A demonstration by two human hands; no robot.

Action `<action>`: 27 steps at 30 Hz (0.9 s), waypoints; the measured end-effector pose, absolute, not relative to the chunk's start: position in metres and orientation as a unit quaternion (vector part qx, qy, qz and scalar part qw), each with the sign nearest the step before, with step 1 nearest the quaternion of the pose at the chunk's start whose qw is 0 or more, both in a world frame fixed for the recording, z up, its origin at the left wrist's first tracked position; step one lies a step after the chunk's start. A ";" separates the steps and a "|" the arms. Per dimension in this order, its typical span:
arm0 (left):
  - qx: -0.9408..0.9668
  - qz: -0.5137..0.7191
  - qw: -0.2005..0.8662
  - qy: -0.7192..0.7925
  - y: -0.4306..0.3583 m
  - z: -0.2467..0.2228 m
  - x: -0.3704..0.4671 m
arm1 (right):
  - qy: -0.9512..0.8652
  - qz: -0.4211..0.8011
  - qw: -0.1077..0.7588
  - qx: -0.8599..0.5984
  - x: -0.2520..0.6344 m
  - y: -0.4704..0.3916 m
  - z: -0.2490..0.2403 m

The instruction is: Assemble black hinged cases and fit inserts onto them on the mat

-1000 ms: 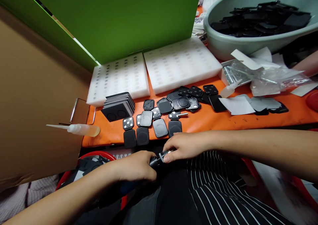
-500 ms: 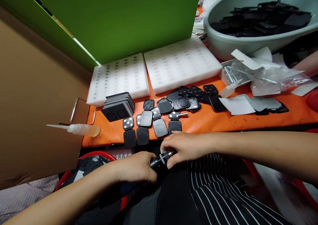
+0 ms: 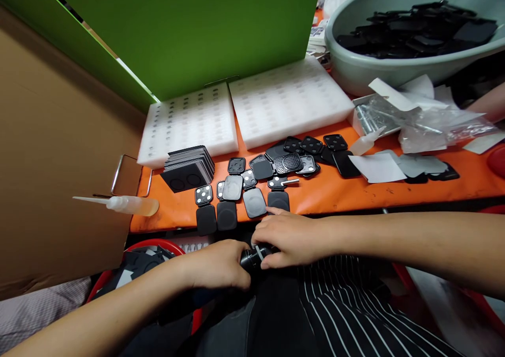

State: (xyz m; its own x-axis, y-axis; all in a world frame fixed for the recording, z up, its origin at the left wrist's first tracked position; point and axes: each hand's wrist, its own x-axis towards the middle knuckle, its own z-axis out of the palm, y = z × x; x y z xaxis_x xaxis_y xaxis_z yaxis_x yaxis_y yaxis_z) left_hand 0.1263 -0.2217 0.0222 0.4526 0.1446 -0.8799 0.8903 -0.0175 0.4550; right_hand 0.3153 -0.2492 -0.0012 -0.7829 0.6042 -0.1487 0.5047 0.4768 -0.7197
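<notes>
Over my lap, my left hand (image 3: pixel 223 265) is closed round the body of an electric screwdriver (image 3: pixel 249 259), black with a light grey ring near its front end. My right hand (image 3: pixel 290 238) has its thumb and fingers curled round that front end, which hides the tip. One right finger stretches out toward the table edge, close to a grey square plate (image 3: pixel 254 203). Just beyond lie several hinged black pieces, among them a dotted square (image 3: pixel 204 195) joined to a plain black pad (image 3: pixel 206 220). A small metal pin (image 3: pixel 291 182) rests on another dotted piece.
Behind the pieces lie two white foam blocks (image 3: pixel 292 104) against a green panel (image 3: pixel 177 31). At left are a stack of black cards (image 3: pixel 187 173) and a dropper bottle (image 3: pixel 134 205). A large grey-green basin (image 3: pixel 394 65) of black parts stands back right, near another person's arm (image 3: pixel 489 102).
My right hand has slid slightly left and closed further over the screwdriver's front end, covering the metal tip that showed before. My left hand has barely moved.
</notes>
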 end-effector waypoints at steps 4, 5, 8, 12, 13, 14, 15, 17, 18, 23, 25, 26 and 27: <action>0.633 -0.322 0.577 0.403 -0.221 0.021 0.126 | -0.893 0.311 0.075 -0.316 0.313 -0.255 -0.002; 0.633 -0.322 0.578 0.403 -0.221 0.021 0.126 | -0.898 0.300 0.076 -0.312 0.312 -0.255 -0.002; 0.631 -0.331 0.569 0.410 -0.221 0.020 0.125 | -0.889 0.328 0.067 -0.313 0.314 -0.252 -0.001; 0.653 -0.334 0.535 0.419 -0.221 0.021 0.125 | -0.816 0.469 0.006 -0.338 0.321 -0.243 0.003; 0.660 -0.335 0.525 0.419 -0.221 0.022 0.125 | -0.797 0.497 -0.017 -0.343 0.322 -0.241 0.004; 0.668 -0.336 0.516 0.418 -0.222 0.023 0.125 | -0.782 0.518 -0.040 -0.345 0.324 -0.239 0.005; 0.674 -0.338 0.508 0.416 -0.222 0.024 0.126 | -0.769 0.536 -0.061 -0.343 0.324 -0.237 0.005; 0.689 -0.342 0.492 0.408 -0.222 0.025 0.127 | -0.743 0.578 -0.095 -0.325 0.324 -0.235 0.004; 0.697 -0.344 0.484 0.403 -0.222 0.026 0.127 | -0.730 0.600 -0.107 -0.311 0.324 -0.235 0.002; 0.697 -0.352 0.483 0.396 -0.222 0.027 0.128 | -0.723 0.617 -0.086 -0.299 0.324 -0.238 -0.004; 0.682 -0.353 0.500 0.401 -0.221 0.027 0.128 | -0.738 0.598 -0.061 -0.307 0.326 -0.240 -0.005; 0.673 -0.353 0.510 0.403 -0.221 0.027 0.128 | -0.748 0.587 -0.051 -0.306 0.326 -0.242 -0.006; 0.664 -0.353 0.520 0.405 -0.221 0.027 0.127 | -0.760 0.573 -0.040 -0.304 0.326 -0.243 -0.008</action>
State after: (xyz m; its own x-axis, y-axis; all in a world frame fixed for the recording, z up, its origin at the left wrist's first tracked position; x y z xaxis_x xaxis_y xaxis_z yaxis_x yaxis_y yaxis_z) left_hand 0.1272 -0.2206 0.0269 0.4223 0.1700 -0.8904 0.9052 -0.1300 0.4045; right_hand 0.3263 -0.2433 -0.0079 -0.8115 0.4168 -0.4096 0.5085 0.1582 -0.8464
